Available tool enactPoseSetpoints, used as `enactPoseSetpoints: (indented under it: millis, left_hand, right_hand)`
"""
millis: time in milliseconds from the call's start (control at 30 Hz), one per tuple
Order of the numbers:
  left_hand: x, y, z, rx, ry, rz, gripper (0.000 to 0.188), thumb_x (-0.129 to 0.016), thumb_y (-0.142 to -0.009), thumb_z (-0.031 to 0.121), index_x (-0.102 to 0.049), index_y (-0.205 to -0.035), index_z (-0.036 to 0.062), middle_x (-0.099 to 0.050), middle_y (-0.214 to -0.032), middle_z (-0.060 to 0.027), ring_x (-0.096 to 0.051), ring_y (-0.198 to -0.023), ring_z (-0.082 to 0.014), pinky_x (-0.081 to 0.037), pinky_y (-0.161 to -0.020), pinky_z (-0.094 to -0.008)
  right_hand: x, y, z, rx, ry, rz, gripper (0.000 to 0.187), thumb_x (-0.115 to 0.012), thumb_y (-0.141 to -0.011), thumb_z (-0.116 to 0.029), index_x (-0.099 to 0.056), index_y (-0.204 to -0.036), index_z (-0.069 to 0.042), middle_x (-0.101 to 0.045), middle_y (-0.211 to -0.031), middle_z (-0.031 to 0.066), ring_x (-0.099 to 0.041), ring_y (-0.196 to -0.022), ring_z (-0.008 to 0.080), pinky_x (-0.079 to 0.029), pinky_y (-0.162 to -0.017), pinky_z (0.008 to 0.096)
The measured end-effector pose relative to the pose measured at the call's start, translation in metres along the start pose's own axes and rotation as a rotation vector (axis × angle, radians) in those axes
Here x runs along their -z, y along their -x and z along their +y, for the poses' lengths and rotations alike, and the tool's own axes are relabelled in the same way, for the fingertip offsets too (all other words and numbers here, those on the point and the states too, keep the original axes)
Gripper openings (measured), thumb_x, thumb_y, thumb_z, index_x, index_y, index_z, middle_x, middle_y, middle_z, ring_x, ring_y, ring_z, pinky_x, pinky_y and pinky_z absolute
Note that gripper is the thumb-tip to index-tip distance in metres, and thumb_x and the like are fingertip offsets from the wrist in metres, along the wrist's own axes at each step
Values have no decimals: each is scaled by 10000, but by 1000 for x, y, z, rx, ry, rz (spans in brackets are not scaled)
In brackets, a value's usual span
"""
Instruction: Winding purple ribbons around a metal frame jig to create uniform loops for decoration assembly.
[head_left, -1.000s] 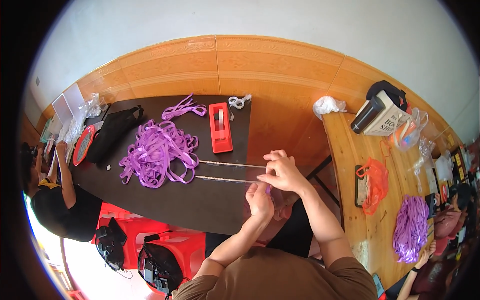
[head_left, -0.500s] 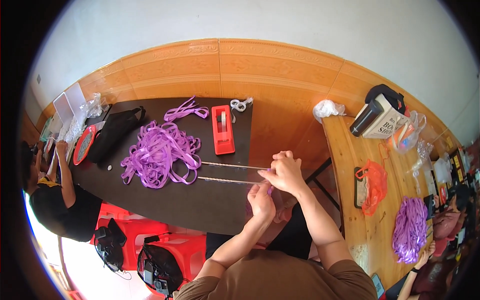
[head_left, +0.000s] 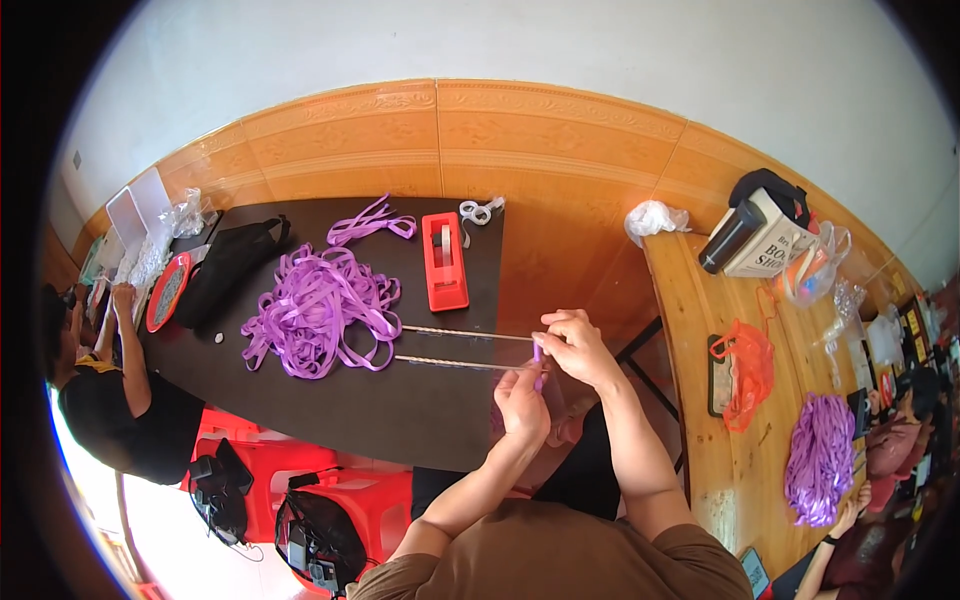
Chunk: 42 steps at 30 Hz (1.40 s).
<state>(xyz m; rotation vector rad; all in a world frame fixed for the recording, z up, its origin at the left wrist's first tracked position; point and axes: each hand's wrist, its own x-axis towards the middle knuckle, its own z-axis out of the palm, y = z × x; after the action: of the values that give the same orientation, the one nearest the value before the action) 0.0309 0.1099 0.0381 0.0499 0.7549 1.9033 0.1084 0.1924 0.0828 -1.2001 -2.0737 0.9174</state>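
Note:
Two thin, pale rods [head_left: 465,332] run side by side from the purple ribbon pile past the table's right edge to my hands. At their right ends a short stretch of purple ribbon [head_left: 538,352] spans between them. My left hand [head_left: 522,402] is closed by the lower rod's end, pinching the ribbon there. With thumb and fingers together, my right hand [head_left: 576,347] holds the ribbon by the upper rod's end. The exact grip of the fingertips is partly hidden. A large tangled heap of purple ribbon [head_left: 320,310] lies on the dark table, left of the rods.
On the dark table [head_left: 300,410] are a red tape dispenser [head_left: 444,262], tape rolls [head_left: 480,211], a smaller ribbon bundle [head_left: 372,224] and a black bag [head_left: 232,270]. A wooden table [head_left: 750,470] stands right, with an orange plastic bag [head_left: 750,375]. Co-workers sit at both sides.
My right hand has shifted slightly, its fingers drawn in, and more of the purple ribbon now shows between the rod ends. My left hand has stayed almost in place.

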Motion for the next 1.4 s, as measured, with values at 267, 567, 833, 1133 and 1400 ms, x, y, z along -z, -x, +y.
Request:
enactPoseSetpoints:
  millis: [267,567,833,1133,1400]
  left_hand:
    - [12,-5,-8,-41,37,-52,155,-543,-821,-42,-542,-679,22,-625,-816,-75,-552,-754,-111,-435,-723,-233]
    - [8,-2,-2,10,-85,-7,149,-587,-821,19,-556,-675,16,-613,-724,-70,-538,-657,-110,-418,-629,-234]
    - [12,-3,-3,-16,-241,30,86,-614,-821,65,-607,-737,52,-610,-698,-17,-575,-660,-102,-406,-600,-211]
    - [13,0,-1,43,-228,-8,107,-628,-846,137,-588,-759,88,-621,-746,-6,-566,-663,-88,-393,-583,-207]
    - [34,59,-24,421,-405,-200,227,-604,-866,156,-575,-1063,49,-620,-882,-16,-587,-738,-99,-449,-589,-214]
  right_hand:
    - [-13,1,-15,-25,349,-39,137,-645,-683,-158,-619,-634,-33,-598,-1127,133,-416,-1173,293,-327,-842,533]
    - [-12,1,30,1,-322,-113,111,-669,-724,-79,-613,-647,-22,-638,-888,119,-596,-842,201,-446,-713,377]
    - [-28,11,53,-256,-966,-183,97,-687,-778,-72,-620,-755,-5,-637,-860,89,-581,-728,133,-484,-658,281]
    - [-73,5,113,-450,-1600,-12,238,-547,-895,-216,-544,-1057,-42,-617,-868,111,-605,-792,223,-496,-654,330]
    - [-32,11,29,-129,-936,-81,248,-622,-792,17,-564,-1033,12,-618,-772,66,-617,-706,138,-489,-648,234]
